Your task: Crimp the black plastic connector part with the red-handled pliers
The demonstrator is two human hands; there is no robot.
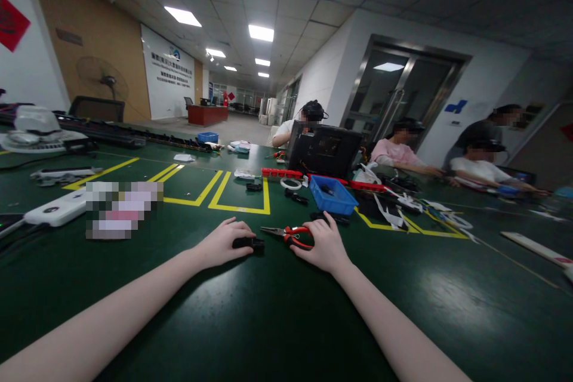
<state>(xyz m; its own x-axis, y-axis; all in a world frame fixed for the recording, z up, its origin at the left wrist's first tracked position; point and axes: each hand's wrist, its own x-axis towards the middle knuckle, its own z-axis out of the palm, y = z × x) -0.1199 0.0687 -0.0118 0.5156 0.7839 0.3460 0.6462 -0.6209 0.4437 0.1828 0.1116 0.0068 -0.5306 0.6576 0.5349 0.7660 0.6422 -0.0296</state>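
One pair of pliers (pixel 287 233), right hand (pixel 323 243) around the handles (pixel 299 230), nose (pixel 272 230) toward left hand (pixel 224 244) (black piece (pixel 250 243) in its grip)

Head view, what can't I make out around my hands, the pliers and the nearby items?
Black part, head view: the end toward the palm, hidden by the left hand.
Red-handled pliers, head view: parts of the handles, covered by the right hand.
Dark thing in the blue bin, head view: too small and dark to identify.
Pink-and-white item, head view: details masked by pixel blocks.
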